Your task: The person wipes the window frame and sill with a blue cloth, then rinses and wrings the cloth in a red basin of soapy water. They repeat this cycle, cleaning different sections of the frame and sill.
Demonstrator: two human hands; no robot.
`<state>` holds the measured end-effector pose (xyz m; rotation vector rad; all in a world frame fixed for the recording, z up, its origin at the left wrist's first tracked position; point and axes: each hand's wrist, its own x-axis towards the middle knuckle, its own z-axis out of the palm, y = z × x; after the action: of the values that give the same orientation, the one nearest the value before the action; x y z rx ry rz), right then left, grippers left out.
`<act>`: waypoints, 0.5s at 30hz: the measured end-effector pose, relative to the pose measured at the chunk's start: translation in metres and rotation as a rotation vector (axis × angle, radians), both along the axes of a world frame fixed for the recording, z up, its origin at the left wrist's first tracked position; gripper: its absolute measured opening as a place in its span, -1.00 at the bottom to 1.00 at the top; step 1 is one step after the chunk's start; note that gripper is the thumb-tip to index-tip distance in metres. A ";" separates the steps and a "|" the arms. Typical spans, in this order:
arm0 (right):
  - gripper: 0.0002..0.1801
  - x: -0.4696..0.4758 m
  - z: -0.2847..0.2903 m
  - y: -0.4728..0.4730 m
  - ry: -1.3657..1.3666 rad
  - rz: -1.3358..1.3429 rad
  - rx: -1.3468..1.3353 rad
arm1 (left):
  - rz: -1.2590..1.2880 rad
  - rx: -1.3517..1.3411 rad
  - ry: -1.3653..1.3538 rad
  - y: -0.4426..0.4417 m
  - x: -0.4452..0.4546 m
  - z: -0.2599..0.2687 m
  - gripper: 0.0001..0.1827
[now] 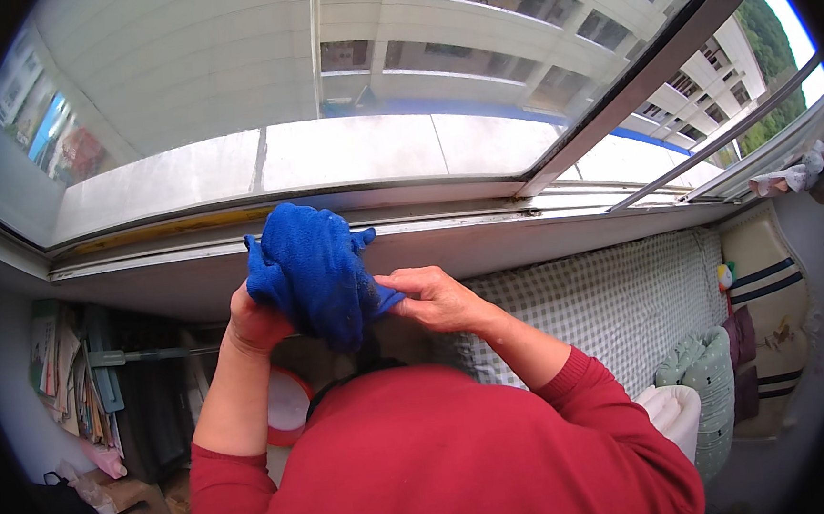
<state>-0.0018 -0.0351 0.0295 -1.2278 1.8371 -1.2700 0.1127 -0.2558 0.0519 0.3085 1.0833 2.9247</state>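
A bunched blue cloth (316,271) is held up in front of my chest, near the white window track (424,224). My left hand (258,318) is under the cloth's left side and supports it; most of its fingers are hidden by the cloth. With thumb and fingers, my right hand (429,295) pinches a corner of the cloth at its lower right. Dark smudges show on the cloth's right side. Beyond it stands the large window pane (213,77), in a metal frame.
At right lies a bed with a checked cover (601,294), a rolled green quilt (705,394) by its end. Books and papers (68,367) are stacked at left. A red-rimmed basin (286,405) is below my left forearm. A window bar (712,139) slants at right.
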 end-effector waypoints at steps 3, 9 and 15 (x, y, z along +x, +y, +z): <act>-0.62 -0.004 0.015 0.021 0.081 -0.111 0.055 | -0.038 -0.087 -0.162 -0.014 0.011 -0.008 -0.17; -0.61 -0.005 0.037 0.043 -0.067 -0.434 -0.342 | -0.255 -0.211 -0.155 -0.021 0.012 -0.034 -0.28; -0.43 0.008 0.054 0.012 -0.501 -0.342 -0.638 | -0.246 -0.305 -0.268 -0.023 0.027 -0.033 -0.55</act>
<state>0.0058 -0.0235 0.0837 -0.7704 1.3393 -2.2360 0.1399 -0.2784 0.0190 0.0375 1.3139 2.4534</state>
